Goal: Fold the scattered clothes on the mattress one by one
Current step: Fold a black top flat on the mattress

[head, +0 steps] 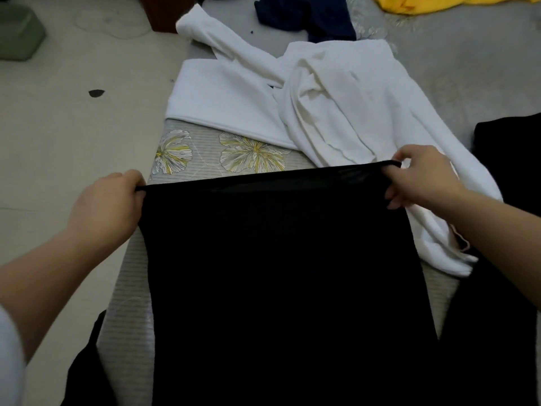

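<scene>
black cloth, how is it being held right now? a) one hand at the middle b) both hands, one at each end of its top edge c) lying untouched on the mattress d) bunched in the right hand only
b: the left hand and right hand each pinch one end of the black cloth's top edge, stretched taut between them.

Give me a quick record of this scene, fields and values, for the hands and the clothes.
left hand: gripping left end of black garment's top edge
right hand: gripping right end of same edge
black garment: stretched taut between hands
white garment: crumpled, unfolded, beyond it
navy garment: far end
yellow garment: far right corner
mattress: floral pattern
</scene>
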